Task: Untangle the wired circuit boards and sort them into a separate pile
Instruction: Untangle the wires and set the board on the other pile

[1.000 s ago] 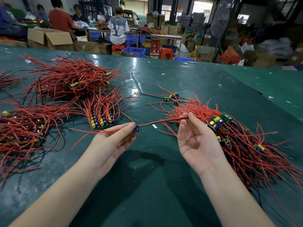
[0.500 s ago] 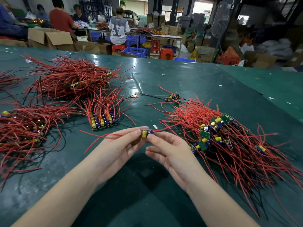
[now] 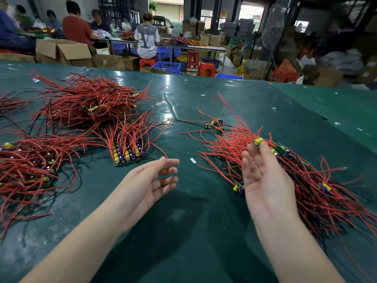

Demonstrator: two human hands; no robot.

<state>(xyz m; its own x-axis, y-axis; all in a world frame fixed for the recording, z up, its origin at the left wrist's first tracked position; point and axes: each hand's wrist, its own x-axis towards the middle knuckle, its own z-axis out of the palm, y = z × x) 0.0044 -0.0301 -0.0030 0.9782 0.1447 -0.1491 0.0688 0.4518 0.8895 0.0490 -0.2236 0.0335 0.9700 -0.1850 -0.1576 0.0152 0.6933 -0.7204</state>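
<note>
The right hand (image 3: 265, 176) pinches a light circuit board (image 3: 257, 141); left hand (image 3: 149, 184) grip wide, empty. We hold the rigid board — its limp wires (image 3: 228, 148) snag.

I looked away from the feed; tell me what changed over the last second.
The hands parted. The right hand moved right to the tangled pile, its fingers on a board there. The left hand now hangs open and empty; the board it pinched is gone. The sorted piles stayed put.
</note>
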